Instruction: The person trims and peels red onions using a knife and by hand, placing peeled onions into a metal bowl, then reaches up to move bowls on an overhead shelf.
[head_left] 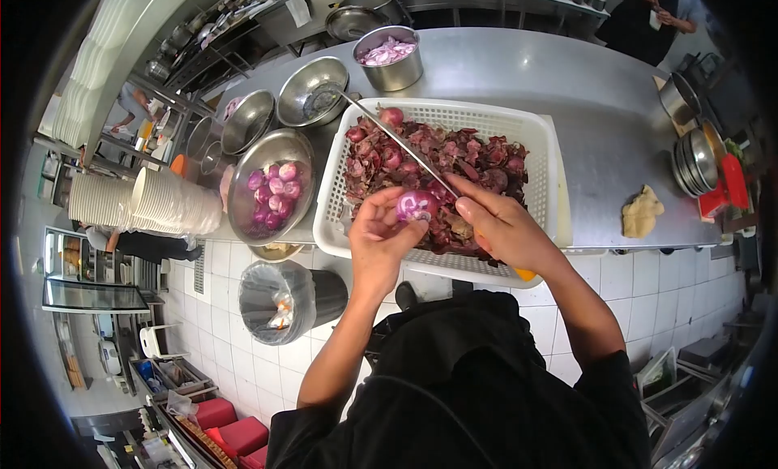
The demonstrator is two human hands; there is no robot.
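Red onion sat in the left hand's curled fingers above the white basket; at three o'clock, the right hand gripped a knife, blade toward ten. The onion seemed light, firm, probably slippery, best held around its sides.

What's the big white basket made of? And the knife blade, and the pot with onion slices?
White basket: probably plastic, fairly smooth, with molded-looking holes in its sides.
Knife blade: metal, likely steel; it's thin, gray and shiny.
Pot: metal too, maybe stainless steel, because its silvery side catches light.
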